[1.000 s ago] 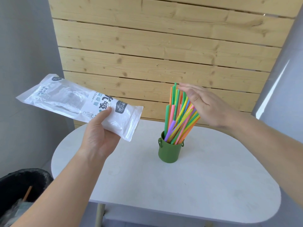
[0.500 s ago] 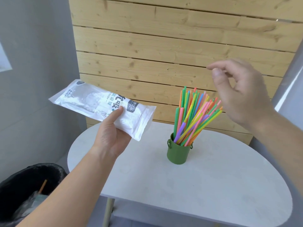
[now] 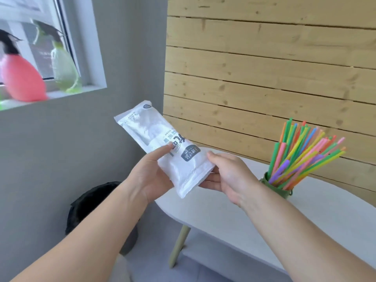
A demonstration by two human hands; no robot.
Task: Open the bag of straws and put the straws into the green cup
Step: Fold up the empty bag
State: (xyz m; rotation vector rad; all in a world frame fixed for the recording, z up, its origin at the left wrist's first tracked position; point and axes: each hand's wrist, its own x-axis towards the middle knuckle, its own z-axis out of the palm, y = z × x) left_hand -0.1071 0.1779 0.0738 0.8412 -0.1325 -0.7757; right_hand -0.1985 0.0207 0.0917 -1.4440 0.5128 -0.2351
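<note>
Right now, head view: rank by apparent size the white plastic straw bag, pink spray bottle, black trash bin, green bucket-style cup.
1. white plastic straw bag, nearest the camera.
2-3. black trash bin and pink spray bottle: similar, both partly cut off; unranked.
4. green bucket-style cup, mostly hidden.

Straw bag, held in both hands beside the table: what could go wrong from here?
The straws lean far out of the small green cup; the right forearm lies close and might tip it. The bag, gripped by left hand and right hand, hangs beyond the table edge near the black bin; anything slipping out could land there.
</note>
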